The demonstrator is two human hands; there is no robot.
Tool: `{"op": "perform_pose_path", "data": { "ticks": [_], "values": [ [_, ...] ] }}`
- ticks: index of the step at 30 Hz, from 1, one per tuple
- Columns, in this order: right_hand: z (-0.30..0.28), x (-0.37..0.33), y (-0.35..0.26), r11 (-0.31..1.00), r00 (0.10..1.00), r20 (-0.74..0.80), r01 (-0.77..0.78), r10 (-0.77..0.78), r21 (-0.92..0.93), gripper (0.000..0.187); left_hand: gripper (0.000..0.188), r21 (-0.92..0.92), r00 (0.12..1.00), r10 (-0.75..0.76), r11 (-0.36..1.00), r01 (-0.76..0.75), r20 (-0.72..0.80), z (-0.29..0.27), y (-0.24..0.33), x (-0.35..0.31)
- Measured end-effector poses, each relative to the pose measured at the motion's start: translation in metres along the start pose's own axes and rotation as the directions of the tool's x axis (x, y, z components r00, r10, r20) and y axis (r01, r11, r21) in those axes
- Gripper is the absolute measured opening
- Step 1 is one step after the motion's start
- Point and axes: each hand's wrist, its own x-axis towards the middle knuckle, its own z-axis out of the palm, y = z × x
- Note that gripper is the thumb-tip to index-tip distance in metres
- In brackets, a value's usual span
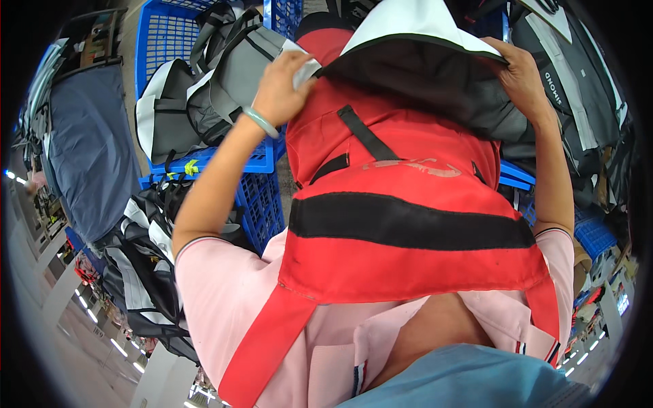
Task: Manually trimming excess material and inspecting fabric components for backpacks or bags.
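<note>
My left hand (280,87), a pale green bangle on its wrist, is closed on the left edge of a sewn fabric piece (422,64). The piece is white on its upper part and dark grey to black beneath, and looks like part of a bag. My right hand (522,80) pinches its right edge, so the piece is stretched between both hands. It lies over the top of my red apron (408,265), above my lap. The fingertips of both hands are partly hidden by the cloth.
To the left, a blue plastic crate (170,41) holds grey and white bags (224,81) with black straps. More black and white bags (146,265) are heaped below it. A dark blue cloth (92,149) hangs at far left. Black and grey bag pieces (564,88) are piled at the right.
</note>
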Motion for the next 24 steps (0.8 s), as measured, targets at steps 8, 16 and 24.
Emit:
{"op": "perform_pose_path", "data": {
  "ticks": [8, 16, 24],
  "values": [
    [-0.065, -0.03, -0.021, 0.994, 0.97, -0.239, -0.069, 0.047, -0.086, 0.029, 0.035, 0.177, 0.961, 0.088, 0.983, -0.042, -0.264, 0.025, 0.001, 0.02],
    [-0.169, -0.094, 0.0, 0.912, 0.885, -0.248, -0.41, 0.394, -0.017, 0.033, 0.019, -0.526, 0.998, 0.054, 0.848, -0.064, -0.034, -0.072, 0.115, 0.078],
    [-0.144, 0.012, -0.112, 0.811, 0.817, -0.064, 0.553, -0.572, -0.194, 0.026, 0.019, -0.603, 0.936, 0.349, 0.758, -0.248, 0.053, -0.115, 0.213, 0.113]
  ]
}}
